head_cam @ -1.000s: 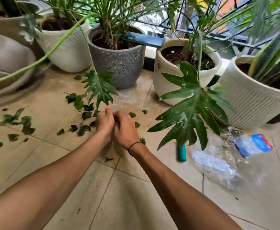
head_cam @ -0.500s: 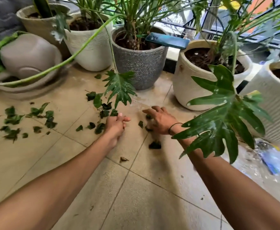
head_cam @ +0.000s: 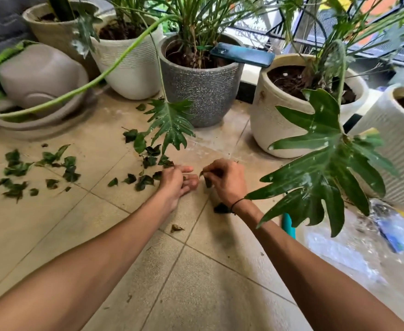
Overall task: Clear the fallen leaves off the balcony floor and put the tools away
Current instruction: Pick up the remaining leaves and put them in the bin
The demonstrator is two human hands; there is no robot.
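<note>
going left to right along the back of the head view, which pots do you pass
tipped-over grey pot → beige pot → white ribbed pot → speckled grey pot with a phone on its rim → cream pot → white ribbed pot at the right edge

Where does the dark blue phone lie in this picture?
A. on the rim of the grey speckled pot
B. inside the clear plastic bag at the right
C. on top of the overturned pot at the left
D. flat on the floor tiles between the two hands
A: the phone rests across the rim of the grey speckled pot, its far end reaching out toward the neighbouring cream pot.
</note>
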